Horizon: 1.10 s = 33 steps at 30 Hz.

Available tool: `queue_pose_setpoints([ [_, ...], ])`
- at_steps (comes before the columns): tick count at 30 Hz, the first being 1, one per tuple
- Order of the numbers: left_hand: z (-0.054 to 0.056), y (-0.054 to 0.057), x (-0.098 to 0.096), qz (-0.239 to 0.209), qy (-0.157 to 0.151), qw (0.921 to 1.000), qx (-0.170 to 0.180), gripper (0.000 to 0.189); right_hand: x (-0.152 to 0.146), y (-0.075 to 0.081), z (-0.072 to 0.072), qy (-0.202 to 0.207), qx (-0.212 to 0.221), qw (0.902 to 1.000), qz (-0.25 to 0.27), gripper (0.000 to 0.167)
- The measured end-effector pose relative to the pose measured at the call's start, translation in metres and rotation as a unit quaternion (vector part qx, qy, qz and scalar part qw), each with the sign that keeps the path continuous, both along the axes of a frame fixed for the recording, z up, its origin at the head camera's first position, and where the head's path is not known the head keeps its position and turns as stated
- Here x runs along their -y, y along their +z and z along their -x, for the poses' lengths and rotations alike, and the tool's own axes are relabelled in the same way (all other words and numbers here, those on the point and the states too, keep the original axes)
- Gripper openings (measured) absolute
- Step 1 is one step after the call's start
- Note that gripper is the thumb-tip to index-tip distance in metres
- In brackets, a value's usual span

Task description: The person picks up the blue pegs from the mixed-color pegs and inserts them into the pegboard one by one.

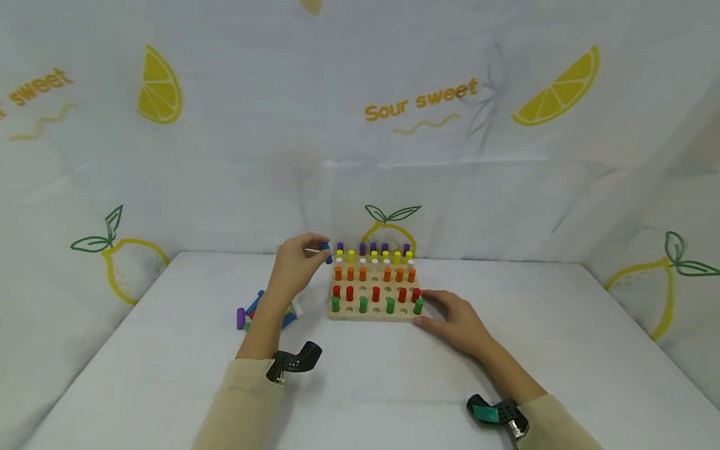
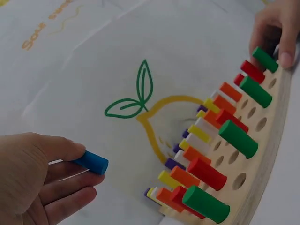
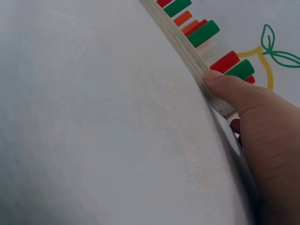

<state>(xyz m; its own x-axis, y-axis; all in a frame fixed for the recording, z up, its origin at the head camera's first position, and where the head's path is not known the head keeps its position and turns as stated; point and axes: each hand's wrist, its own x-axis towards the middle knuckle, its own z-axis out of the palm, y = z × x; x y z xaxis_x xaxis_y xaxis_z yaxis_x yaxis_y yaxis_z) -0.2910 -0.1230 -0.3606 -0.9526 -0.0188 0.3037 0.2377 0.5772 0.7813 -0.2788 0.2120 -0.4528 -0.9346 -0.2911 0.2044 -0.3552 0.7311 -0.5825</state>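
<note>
A wooden pegboard (image 1: 371, 315) stands on the white table, with rows of green, red, orange, white, yellow and purple pegs and some bare holes among them. My left hand (image 1: 296, 265) pinches a blue peg (image 2: 93, 162) between thumb and fingers, held up beside the board's back left corner. In the left wrist view the peg is tilted, apart from the standing pegs. My right hand (image 1: 458, 322) grips the board's front right corner, its thumb (image 3: 220, 82) on the edge near a green peg (image 3: 240, 69). Its other fingers are mostly hidden in the right wrist view.
Left of the board lies a loose pile of pegs, partly behind my left forearm, with a purple peg (image 1: 240, 318) and a blue peg (image 1: 254, 304) showing. A white cloth wall (image 1: 253, 200) printed with lemons rises at the table's back.
</note>
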Motion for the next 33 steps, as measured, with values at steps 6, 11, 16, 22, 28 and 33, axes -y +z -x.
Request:
queue_pose_setpoints([
  [6, 0.005, -0.006, -0.004, 0.007, -0.007, 0.9996, 0.026, 0.029, 0.004, 0.000, 0.002, 0.007, 0.000, 1.0000, 0.005, 0.063],
  [11, 0.008, -0.015, -0.006, 0.020, 0.001, 0.9992, 0.035, 0.027, 0.005, 0.000, 0.002, 0.008, 0.004, 1.0000, 0.001, 0.063],
  [16, 0.011, -0.021, -0.009, 0.032, -0.018, 0.9983, 0.046, 0.026, 0.003, 0.000, -0.001, 0.002, -0.001, 1.0000, -0.005, 0.064],
  [22, 0.014, -0.026, -0.009, 0.045, -0.032, 0.9959, 0.072, 0.022, 0.002, -0.001, -0.001, -0.006, -0.001, 0.9999, -0.012, 0.066],
  [28, 0.017, -0.032, -0.009, 0.047, -0.047, 0.9934, 0.093, 0.020, 0.001, -0.002, -0.001, -0.007, 0.001, 0.9999, -0.011, 0.066],
  [33, 0.018, -0.040, -0.009, 0.058, -0.045, 0.9923, 0.100, 0.020, 0.000, -0.002, 0.000, -0.005, -0.003, 0.9999, -0.011, 0.065],
])
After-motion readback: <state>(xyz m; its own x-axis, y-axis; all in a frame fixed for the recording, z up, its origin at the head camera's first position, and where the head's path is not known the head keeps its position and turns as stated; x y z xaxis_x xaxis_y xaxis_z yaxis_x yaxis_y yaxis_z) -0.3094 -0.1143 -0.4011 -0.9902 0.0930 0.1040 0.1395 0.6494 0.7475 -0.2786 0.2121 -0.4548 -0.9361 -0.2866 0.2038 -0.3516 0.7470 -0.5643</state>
